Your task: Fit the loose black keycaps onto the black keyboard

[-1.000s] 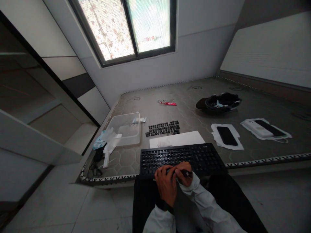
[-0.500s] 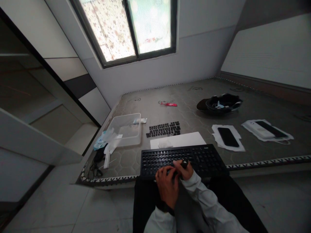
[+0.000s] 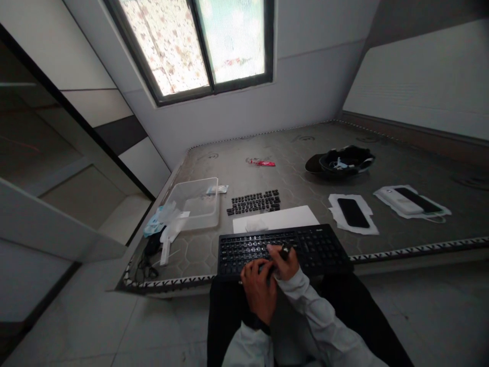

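Note:
A black keyboard [image 3: 323, 247] lies across my lap, against the mattress edge; its left part looks stripped of keycaps, with shiny spots showing. My right hand [image 3: 286, 262] is closed around a short dark-handled tool [image 3: 284, 250] over the middle of the keyboard; its tip is hidden. Just left of it, my left hand [image 3: 260, 288] has its fingers bent over the near edge of the keyboard, close to the right thumb. Loose black keycaps [image 3: 254, 202] lie in rows beyond the keyboard. Between them is a white sheet [image 3: 290, 218] with a small translucent packet [image 3: 256, 225] on it.
On the mattress [image 3: 198, 255], a clear plastic box [image 3: 196, 219] stands left, beside white and blue wrappers [image 3: 156, 223] and a black cable [image 3: 144, 267]. A red packet [image 3: 266, 163] lies farther back. A cap [image 3: 344, 163], a phone [image 3: 353, 212] and a white device [image 3: 405, 200] are right.
The whole view has shifted slightly, so everything sits a little farther left. Both hands stay at the same part of the keyboard, with only slight finger movement.

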`<state>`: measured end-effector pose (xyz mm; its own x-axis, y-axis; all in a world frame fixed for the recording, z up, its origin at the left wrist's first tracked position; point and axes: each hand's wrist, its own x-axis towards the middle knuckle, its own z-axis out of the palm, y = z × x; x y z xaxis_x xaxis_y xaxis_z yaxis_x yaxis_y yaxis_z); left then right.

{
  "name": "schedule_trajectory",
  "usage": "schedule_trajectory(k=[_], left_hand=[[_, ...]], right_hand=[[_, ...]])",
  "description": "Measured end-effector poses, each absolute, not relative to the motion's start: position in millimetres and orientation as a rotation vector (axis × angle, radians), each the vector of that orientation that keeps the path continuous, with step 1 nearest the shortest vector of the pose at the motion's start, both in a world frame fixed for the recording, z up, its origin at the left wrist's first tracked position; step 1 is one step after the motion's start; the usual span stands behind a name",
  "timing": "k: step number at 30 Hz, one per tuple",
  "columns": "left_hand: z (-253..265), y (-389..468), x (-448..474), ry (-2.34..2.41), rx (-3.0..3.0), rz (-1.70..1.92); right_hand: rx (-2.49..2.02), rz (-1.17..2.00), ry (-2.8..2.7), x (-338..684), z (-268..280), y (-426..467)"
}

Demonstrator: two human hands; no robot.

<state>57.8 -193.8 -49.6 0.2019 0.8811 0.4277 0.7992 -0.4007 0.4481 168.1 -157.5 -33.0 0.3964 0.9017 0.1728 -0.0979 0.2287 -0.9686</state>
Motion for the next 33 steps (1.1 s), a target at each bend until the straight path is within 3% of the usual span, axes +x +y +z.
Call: schedule_trajectory(k=[7,29,33], left_hand=[[-47.8,-193.8,59.8,1.606,2.272,0.970],[-51.9,-193.0,58.6,1.576,2.287,1.017],[-54.5,-193.0,57.2,1.579,2.263,0.976]], right_hand=[[-0.681,1.225,-0.587,202.0,-42.0,-150.1],[-0.677,1.367,-0.708,188.7,-56.7,-143.7],[-0.840,1.240,-0.774,177.0,-54.3,-151.8]])
